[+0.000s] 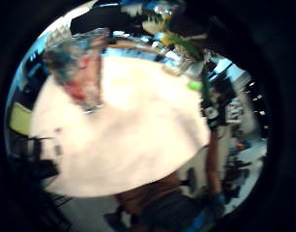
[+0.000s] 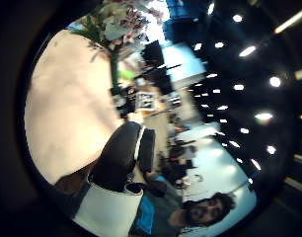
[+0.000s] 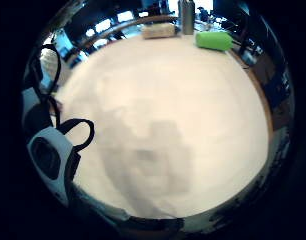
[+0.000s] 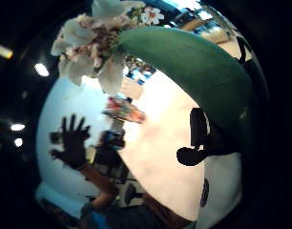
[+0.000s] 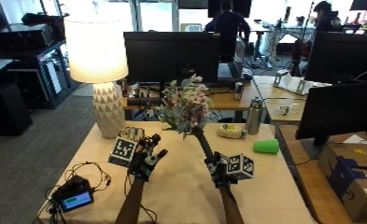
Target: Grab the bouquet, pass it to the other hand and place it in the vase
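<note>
Left hand (image 5: pixel 147 156) raised above the surface (image 5: pixel 183 196), fingers spread, holding nothing. Vase (image 1: pixel 76 72) stands on the surface at the far left, near the lamp (image 5: pixel 97 70); it's hidden behind that hand in the outside view. Right hand (image 5: pixel 219 170) grips the green stem of the bouquet (image 5: pixel 186 105), held upright with the blooms well above the surface. Judging by this, the step is the pass: next, bring the stem across to the left palm, close on it, then release the right.
</note>
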